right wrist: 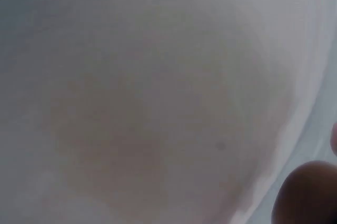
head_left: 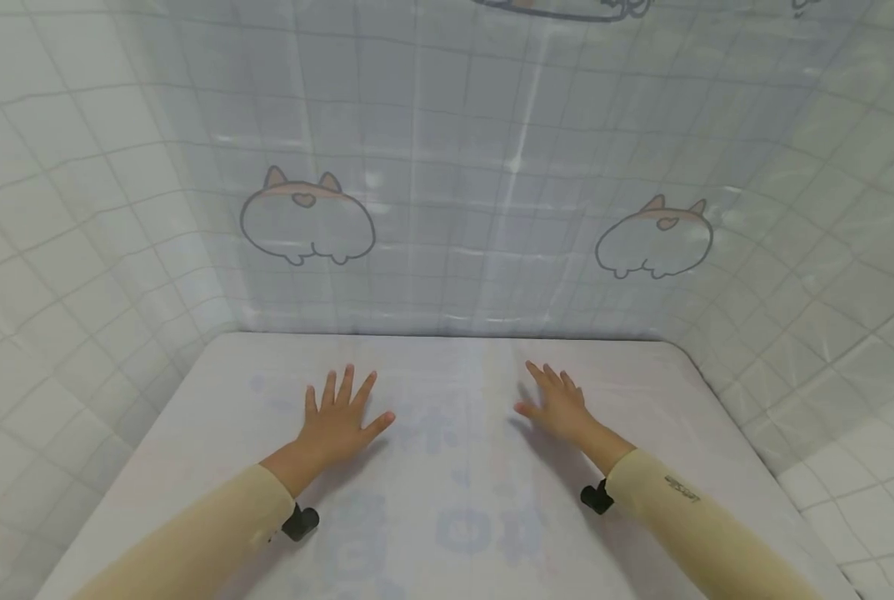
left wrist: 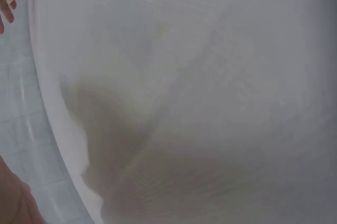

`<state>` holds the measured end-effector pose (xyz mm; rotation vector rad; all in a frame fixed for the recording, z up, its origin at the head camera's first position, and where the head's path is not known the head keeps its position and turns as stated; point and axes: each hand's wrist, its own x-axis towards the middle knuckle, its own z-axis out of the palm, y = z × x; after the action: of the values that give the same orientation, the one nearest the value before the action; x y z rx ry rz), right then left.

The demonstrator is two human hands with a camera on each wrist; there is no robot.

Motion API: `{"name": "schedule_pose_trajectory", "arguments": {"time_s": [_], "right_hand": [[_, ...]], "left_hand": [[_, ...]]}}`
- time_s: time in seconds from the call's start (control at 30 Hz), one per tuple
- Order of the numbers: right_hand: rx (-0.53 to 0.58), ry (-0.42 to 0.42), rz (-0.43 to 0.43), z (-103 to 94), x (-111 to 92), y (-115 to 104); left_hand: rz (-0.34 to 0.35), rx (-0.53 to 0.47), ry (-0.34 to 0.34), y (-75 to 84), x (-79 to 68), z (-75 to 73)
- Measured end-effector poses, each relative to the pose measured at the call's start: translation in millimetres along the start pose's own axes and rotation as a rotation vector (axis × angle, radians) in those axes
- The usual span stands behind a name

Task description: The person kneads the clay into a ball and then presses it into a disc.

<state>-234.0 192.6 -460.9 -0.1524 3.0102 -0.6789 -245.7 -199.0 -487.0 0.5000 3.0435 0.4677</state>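
Over the white table [head_left: 447,417] both hands are held out, palms down. The left hand [head_left: 334,429] has its fingers straight and spread, thumb pointing right, with nothing in it. Across from it the right hand [head_left: 562,410] also holds nothing, its fingers extended toward the back and the thumb apart. Shadows of the hands fall on the tabletop. In the left wrist view part of the left hand [left wrist: 16,197] shows at the lower left corner, while the right wrist view catches only a piece of the right hand [right wrist: 308,197] at the lower right.
A pale grid-patterned curtain [head_left: 447,275] with printed corgi drawings hangs behind the table and along both sides. Small black wrist cameras [head_left: 301,523] sit at the cuffs of the cream sleeves [head_left: 199,533]. Faint bluish marks show on the tabletop.
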Motion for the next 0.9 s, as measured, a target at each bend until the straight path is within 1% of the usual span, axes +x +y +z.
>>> {"name": "schedule_pose_trajectory", "arguments": {"time_s": [0.2,0.4,0.63,0.73,0.9], "right_hand": [[-0.094,-0.053,0.003,8.0,0,2],[-0.101,-0.092,0.007,12.9,-1,5],[-0.134,-0.117,0.005,21.6,3,15],[-0.143,-0.127,-0.013,26.6,4,18],[-0.177,-0.130,-0.021,33.1,4,19]], "left_hand": [[0.010,0.007,-0.002,-3.1,2.5,8.2],[0.010,0.017,-0.045,-4.9,3.7,14.0],[-0.004,-0.008,-0.069,-6.3,0.8,11.5],[-0.008,-0.009,-0.085,-8.1,-0.8,12.0],[0.005,-0.003,-0.079,-9.9,-1.1,14.5]]}}
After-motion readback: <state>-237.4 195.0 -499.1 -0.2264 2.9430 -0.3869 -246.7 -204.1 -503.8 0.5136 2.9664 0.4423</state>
